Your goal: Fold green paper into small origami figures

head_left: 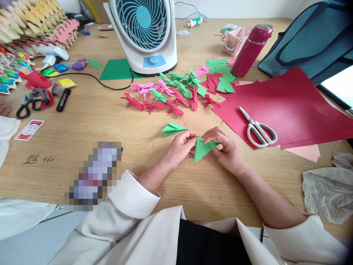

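A green paper folded into a triangle point(203, 150) is held between my two hands above the wooden table. My left hand point(182, 145) pinches its left corner. The fingers of my right hand point(226, 150) grip its upper right edge, with the thumb partly hidden behind the paper. Just beyond my left hand lies another folded green paper piece point(173, 129), long and pointed. Farther back sits a pile of folded paper figures point(173, 94) in green, pink and red.
White-handled scissors point(259, 130) rest on large red paper sheets point(278, 103) at right. Behind stand a fan point(154, 60), a red flask point(250, 51) and a blue bag point(298, 40). A blurred phone-like object point(95, 173) lies left. Another person's sleeve point(8, 132) shows at the left edge.
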A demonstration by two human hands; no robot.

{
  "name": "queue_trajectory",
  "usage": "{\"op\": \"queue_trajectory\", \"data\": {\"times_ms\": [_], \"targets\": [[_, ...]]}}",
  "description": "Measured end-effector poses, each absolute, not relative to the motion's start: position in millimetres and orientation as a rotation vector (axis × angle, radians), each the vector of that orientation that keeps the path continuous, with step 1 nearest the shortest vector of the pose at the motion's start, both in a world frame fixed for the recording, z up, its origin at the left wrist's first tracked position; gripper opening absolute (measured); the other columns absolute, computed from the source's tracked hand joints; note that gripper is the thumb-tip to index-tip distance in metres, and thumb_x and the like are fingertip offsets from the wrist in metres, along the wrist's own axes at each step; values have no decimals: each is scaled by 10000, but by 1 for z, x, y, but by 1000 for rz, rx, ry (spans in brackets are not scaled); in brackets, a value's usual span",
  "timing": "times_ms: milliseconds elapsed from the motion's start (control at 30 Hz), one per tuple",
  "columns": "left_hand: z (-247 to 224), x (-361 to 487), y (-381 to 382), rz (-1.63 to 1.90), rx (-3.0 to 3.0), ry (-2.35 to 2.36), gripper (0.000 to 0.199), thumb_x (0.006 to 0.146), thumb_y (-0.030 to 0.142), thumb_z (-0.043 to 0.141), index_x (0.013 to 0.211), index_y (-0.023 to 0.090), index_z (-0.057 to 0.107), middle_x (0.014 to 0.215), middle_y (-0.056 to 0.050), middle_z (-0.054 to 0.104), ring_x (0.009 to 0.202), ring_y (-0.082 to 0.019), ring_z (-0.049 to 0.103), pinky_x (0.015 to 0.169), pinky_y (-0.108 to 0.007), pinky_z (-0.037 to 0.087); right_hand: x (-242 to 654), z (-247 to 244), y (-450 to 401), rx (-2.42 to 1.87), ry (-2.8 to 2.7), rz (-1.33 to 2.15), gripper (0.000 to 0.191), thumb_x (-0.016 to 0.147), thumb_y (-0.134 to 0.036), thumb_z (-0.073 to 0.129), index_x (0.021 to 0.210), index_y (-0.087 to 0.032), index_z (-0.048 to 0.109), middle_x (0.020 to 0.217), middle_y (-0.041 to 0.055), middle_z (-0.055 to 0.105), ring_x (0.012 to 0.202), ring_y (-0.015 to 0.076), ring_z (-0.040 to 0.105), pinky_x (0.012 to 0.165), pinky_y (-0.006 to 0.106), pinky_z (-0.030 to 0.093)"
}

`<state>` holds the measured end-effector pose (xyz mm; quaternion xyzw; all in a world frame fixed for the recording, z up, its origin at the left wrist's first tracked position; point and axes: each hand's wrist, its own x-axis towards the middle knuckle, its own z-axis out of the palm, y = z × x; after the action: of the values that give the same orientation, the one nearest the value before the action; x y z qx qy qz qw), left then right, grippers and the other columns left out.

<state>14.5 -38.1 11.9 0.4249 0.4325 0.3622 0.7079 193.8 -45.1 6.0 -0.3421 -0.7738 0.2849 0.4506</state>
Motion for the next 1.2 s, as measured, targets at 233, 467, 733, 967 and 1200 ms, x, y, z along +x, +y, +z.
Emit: {"op": "queue_trajectory", "data": {"times_ms": [233,467,733,967,1200], "targets": [[12,12,-36,768,932,898,174,868,329,566,931,167,557,762,-4,613,599,-119,621,504,-234,552,195,3,-44,-887,-1937,653,247,845,-7,512,935,-223,590,962,53,578,908,183,592,803,350,492],[17,13,-38,779,983,915,325,741,323,744,970,162,579,892,-15,624,677,-122,629,525,-239,562,196,2,-43,-953,-1917,638,194,871,-71,522,911,-244,601,956,50,587,904,195,594,810,373,499],[10,14,-36,796,1019,932,341,723,330,764,960,159,590,906,-29,637,720,-134,625,520,-226,553,195,2,-44,-961,-1896,662,201,879,-75,503,913,-239,614,931,47,582,886,190,589,802,370,500],[10,14,-36,792,1008,934,347,730,336,760,964,153,580,841,-14,646,648,-120,632,510,-230,553,194,2,-44,-960,-1904,623,195,878,-75,511,912,-237,614,928,48,583,887,190,593,800,368,503],[12,14,-36,798,999,932,369,698,328,780,963,156,588,779,6,655,636,-106,624,512,-196,526,195,2,-45,-985,-1892,650,177,883,-99,523,934,-242,615,943,49,592,896,193,594,805,372,506]]}}
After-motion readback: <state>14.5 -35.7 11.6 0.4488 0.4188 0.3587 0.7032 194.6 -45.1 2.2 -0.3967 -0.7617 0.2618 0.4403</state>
